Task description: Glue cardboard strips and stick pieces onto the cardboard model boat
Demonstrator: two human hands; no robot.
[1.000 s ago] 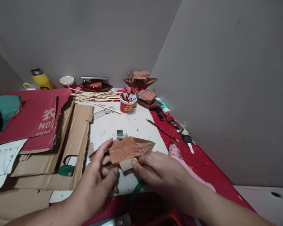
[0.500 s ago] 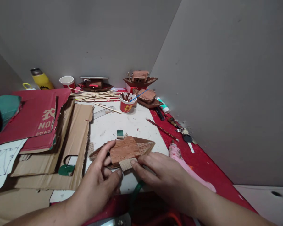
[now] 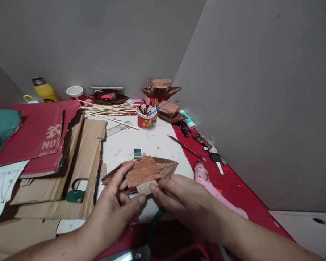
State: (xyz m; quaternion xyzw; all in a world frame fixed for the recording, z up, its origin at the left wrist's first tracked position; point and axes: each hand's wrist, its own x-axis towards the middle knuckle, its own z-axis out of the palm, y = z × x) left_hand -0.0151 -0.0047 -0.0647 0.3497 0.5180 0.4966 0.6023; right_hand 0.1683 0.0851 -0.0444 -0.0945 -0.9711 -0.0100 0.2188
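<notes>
A brown cardboard model boat (image 3: 164,167) with a reddish-brown roof piece (image 3: 141,171) lies on the white board in front of me. My left hand (image 3: 116,206) curls around its near left side, index finger along the roof's left edge, thumb under the front. My right hand (image 3: 179,201) pinches a small pale corrugated cardboard strip (image 3: 143,187) against the roof's near edge with its fingertips. A little green block (image 3: 137,153) sits just behind the boat.
Flattened brown cardboard (image 3: 84,163) and a red carton (image 3: 40,137) are stacked on the left. Behind are wooden sticks (image 3: 108,108), a ruler, a red paint cup with brush (image 3: 145,117), three more model boats, a yellow bottle (image 3: 45,90). A pink glue gun (image 3: 206,177), brush and tools lie right.
My left thumb has moved right to meet the pale strip, and my right fingertips have pushed the strip closer under the roof edge. The view has shifted slightly down.
</notes>
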